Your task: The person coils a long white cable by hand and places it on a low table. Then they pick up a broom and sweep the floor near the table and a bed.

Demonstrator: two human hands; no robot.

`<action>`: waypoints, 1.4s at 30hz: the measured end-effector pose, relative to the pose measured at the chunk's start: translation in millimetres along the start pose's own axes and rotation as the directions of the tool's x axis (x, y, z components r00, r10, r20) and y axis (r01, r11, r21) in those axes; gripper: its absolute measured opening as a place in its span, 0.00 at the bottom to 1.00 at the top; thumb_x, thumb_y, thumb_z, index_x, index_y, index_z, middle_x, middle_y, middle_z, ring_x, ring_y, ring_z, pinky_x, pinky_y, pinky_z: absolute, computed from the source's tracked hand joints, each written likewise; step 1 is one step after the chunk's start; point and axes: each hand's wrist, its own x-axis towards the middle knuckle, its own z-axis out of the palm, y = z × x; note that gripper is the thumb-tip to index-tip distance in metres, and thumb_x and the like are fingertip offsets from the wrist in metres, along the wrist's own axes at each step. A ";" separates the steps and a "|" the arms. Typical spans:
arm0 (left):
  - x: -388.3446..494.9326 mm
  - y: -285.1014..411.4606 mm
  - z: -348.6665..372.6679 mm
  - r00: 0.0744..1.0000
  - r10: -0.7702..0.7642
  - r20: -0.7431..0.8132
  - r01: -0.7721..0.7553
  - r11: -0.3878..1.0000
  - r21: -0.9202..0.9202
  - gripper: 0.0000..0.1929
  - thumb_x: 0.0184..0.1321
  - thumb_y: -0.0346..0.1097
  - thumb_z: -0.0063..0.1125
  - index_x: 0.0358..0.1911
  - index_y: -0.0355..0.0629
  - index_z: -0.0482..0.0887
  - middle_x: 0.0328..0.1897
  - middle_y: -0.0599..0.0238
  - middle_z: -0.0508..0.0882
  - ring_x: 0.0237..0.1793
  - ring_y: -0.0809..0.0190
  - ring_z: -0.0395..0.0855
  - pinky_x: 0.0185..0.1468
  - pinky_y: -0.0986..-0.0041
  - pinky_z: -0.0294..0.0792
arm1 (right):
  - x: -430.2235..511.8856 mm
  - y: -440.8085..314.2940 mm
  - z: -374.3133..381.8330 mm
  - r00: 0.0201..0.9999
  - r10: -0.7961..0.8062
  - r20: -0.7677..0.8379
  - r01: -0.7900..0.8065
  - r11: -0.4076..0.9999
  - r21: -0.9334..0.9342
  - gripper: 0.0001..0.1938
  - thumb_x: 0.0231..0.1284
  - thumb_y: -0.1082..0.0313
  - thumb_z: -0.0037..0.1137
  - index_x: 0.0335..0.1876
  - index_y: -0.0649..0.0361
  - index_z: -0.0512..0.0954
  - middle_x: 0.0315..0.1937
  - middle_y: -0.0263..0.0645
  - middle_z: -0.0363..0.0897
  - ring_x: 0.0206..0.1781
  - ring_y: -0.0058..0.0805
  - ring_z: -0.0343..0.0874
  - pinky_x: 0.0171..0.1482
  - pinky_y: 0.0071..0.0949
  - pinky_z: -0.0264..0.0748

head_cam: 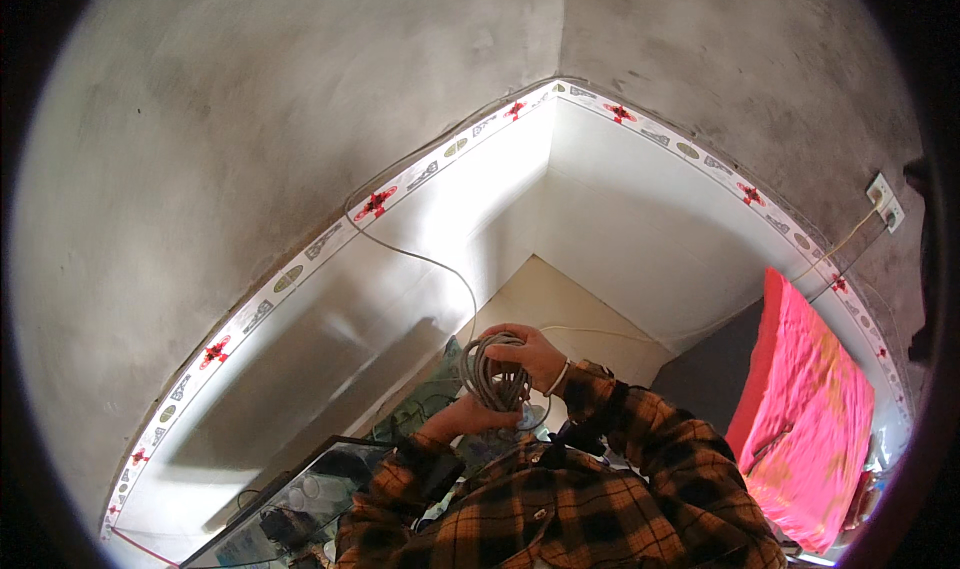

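A coil of grey cable (496, 378) is held in front of my body between both hands. My right hand (529, 355) grips its upper right side, the thumb and fingers wrapped over the loops. From below, my left hand (472, 417) holds the lower part of the coil. One length of the same cable (420, 255) rises from the coil, curves across the white tiles and runs along the tile border towards the corner. A loose loop hangs beneath the coil near my shirt.
A pink cloth-covered object (806, 419) stands on my right. Above it, a wall socket (885, 201) has two plugs with cords. A glass-topped table (300, 501) with items is at lower left. Green material (420, 411) lies behind my left hand. Tiled walls (637, 216) meet ahead.
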 end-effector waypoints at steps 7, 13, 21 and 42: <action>-5.7 -7.8 -0.3 0.994 -0.084 0.070 0.085 0.996 -0.011 0.21 0.49 0.32 0.60 0.48 0.39 0.72 0.47 0.66 0.76 0.45 0.67 0.72 0.51 0.73 0.65 | 1.4 1.9 -2.9 0.999 -0.027 -0.026 0.019 0.967 -0.256 0.14 0.51 0.65 0.59 0.39 0.65 0.74 0.29 0.35 0.77 0.24 0.18 0.74 0.26 0.16 0.72; -14.4 -0.7 0.6 0.981 -0.116 0.156 0.107 0.992 0.065 0.19 0.49 0.35 0.60 0.45 0.39 0.74 0.40 0.67 0.78 0.42 0.67 0.72 0.48 0.73 0.65 | 1.7 5.6 0.9 0.995 -0.021 -0.099 -0.038 0.829 -0.557 0.16 0.47 0.59 0.62 0.33 0.66 0.76 0.21 0.34 0.76 0.18 0.15 0.71 0.18 0.18 0.68; -9.6 -10.8 5.5 0.996 -0.093 0.001 0.093 0.993 -0.076 0.16 0.48 0.35 0.60 0.41 0.38 0.75 0.36 0.67 0.77 0.37 0.69 0.72 0.42 0.73 0.67 | 10.7 4.9 -6.7 0.995 -0.019 -0.094 -0.028 0.881 -0.472 0.15 0.52 0.59 0.58 0.37 0.65 0.75 0.28 0.34 0.76 0.27 0.17 0.72 0.30 0.19 0.72; -19.7 -26.5 -31.8 0.895 -0.064 -0.441 -0.334 0.559 -0.759 0.08 0.55 0.35 0.51 0.32 0.38 0.73 0.29 0.65 0.75 0.34 0.63 0.77 0.42 0.72 0.70 | 17.5 47.8 -36.4 0.995 0.073 -0.065 -0.098 0.686 -0.721 0.18 0.60 0.55 0.47 0.32 0.66 0.70 0.23 0.37 0.73 0.24 0.23 0.74 0.28 0.22 0.72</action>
